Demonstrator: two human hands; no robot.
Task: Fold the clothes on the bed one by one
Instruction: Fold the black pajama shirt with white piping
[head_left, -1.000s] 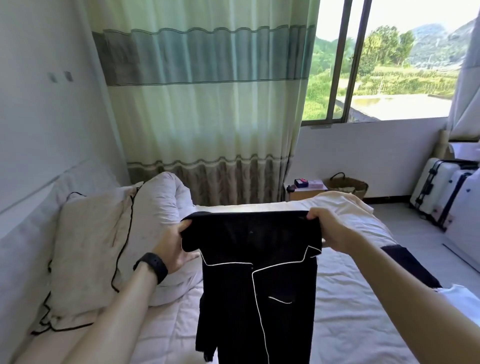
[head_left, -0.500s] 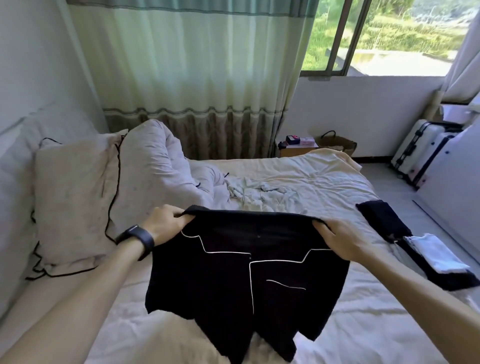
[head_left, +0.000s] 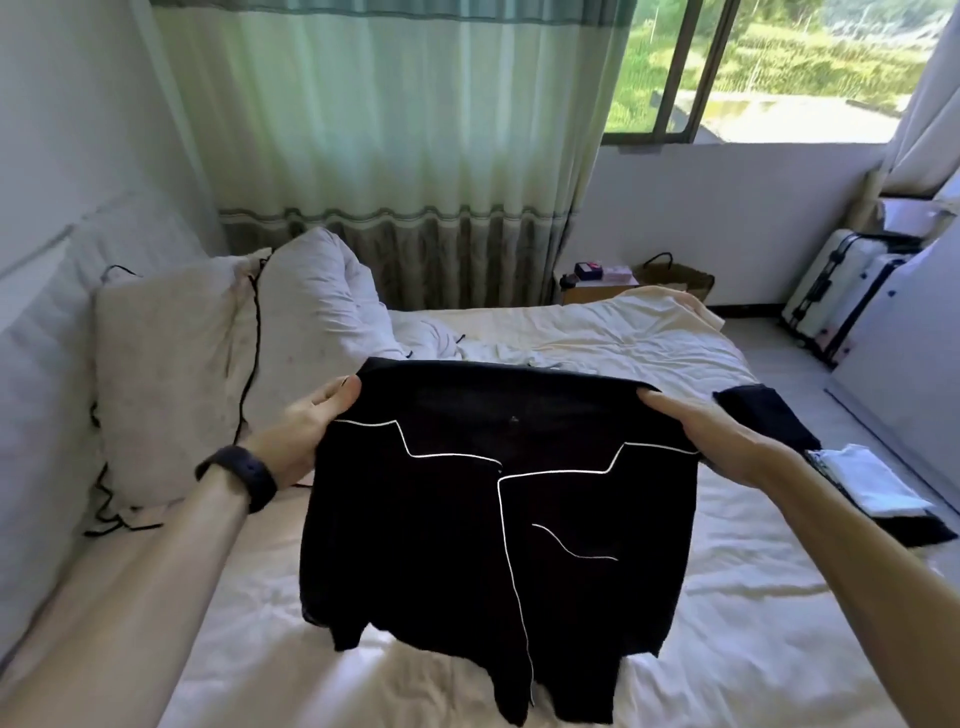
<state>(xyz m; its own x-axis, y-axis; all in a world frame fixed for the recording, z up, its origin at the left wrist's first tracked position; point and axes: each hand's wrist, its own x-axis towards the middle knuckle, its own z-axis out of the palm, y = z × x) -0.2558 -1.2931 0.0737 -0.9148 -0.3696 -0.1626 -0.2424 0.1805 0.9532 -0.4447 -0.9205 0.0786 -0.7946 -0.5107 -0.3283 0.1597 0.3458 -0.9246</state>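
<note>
Fingers (head_left: 340, 389) of the left hand (head_left: 306, 431) and right hand (head_left: 722, 436) are pinching the top corners of the black shirt (head_left: 493, 493), holding it spread and hanging over the bed (head_left: 675, 353), likely so it is draping flat, ready for folding.

The left hand (head_left: 306, 431) and right hand (head_left: 727, 441) join forearms bare along their visible length. A black wristband (head_left: 241, 475) with a wide matte strap encircles the left wrist.
</note>
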